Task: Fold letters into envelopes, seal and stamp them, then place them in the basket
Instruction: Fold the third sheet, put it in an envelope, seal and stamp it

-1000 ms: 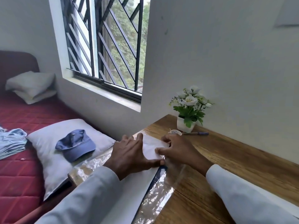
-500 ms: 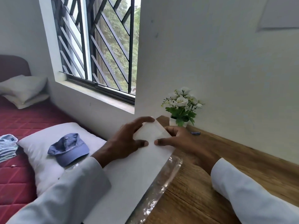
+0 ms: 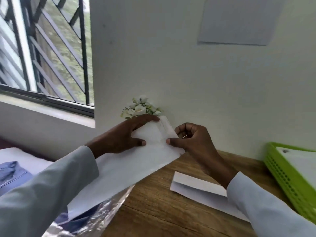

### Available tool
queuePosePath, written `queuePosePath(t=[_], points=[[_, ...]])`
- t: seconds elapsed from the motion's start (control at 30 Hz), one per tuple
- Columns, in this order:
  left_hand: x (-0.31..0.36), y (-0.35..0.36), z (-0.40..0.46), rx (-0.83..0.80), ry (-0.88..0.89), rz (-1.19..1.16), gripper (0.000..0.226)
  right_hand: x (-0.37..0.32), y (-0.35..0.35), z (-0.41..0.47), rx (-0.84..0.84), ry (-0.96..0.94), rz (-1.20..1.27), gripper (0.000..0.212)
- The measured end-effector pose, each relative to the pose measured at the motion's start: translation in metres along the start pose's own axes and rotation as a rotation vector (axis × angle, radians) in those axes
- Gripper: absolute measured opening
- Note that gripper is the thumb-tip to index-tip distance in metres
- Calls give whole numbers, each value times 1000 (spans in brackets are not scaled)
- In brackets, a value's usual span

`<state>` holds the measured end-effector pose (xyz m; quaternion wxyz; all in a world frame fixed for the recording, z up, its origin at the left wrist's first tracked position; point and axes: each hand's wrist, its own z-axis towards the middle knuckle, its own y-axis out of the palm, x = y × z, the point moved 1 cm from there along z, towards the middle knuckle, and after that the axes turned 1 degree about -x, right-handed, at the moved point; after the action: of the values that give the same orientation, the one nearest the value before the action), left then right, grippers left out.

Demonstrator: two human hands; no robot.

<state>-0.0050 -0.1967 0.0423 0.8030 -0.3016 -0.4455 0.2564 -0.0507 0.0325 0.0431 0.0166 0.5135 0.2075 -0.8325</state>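
Head view. A long white envelope [image 3: 130, 170] was held above the desk [image 3: 164, 218], tilted, its far end raised toward the wall and its near end reaching down over the desk's left edge. The left hand [image 3: 124, 135] gripped the envelope's far end from the left, thumb pressed on the upper face and fingers curled over the top edge. The right hand [image 3: 191, 141] pinched the far right corner between thumb and curled fingers; a thin, pale sliver showed among those fingers, too small to identify. The two hands were close together on the same end of the envelope but did not touch. Both forearms wore pale sleeves.

A folded letter [image 3: 203, 190] lay flat on the desk beneath the right forearm, near the right side, apart from the envelope. A green perforated basket [image 3: 289, 180] stood at the desk's right edge, with white sheets inside. Crinkled clear plastic wrap [image 3: 102, 212] lay at the desk's near left corner, partly under the envelope. White flowers [image 3: 141, 108] stood at the far edge against the wall, just behind the left hand. A barred window [image 3: 42, 48] occupied the upper left.
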Motion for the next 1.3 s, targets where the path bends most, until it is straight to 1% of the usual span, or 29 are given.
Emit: queuePosePath(t=[0.1,0.2,0.3,0.5,0.6,0.73,0.9,0.97,1.0,1.03,1.1,1.13,1.2,1.3], points=[[9,20,25,-37,46,59,71,7,-27,-10,106,-35,-72,23],[24,41,47,-79,93,49,73,16,-50,-20,244,-79,-237,23],[33,60,63,-95,130,32,71,23,-68,-27,293,-61,-261,23],[41,94,77,-135,177,-35,73,40,-87,-45,251,40,-156,18],[37,106,79,-142,128,16,74,48,-90,-49,237,77,-150,15],[30,115,80,-111,89,79,71,54,-94,-46,222,99,-174,13],[30,125,78,-73,85,105,65,57,-94,-47,170,164,17,15],[32,128,73,-25,132,159,66,60,-95,-47,172,225,79,16],[35,130,70,-3,161,227,73,61,-95,-46,186,247,103,15],[38,132,67,1,167,293,88,62,-96,-45,203,263,123,14],[45,138,62,-50,111,388,118,64,-100,-44,232,297,164,13],[48,142,60,-68,95,430,127,64,-101,-44,239,315,194,13],[49,149,58,-58,111,508,135,64,-104,-43,236,351,258,15],[47,152,60,-18,114,570,135,65,-105,-42,220,392,326,18]])
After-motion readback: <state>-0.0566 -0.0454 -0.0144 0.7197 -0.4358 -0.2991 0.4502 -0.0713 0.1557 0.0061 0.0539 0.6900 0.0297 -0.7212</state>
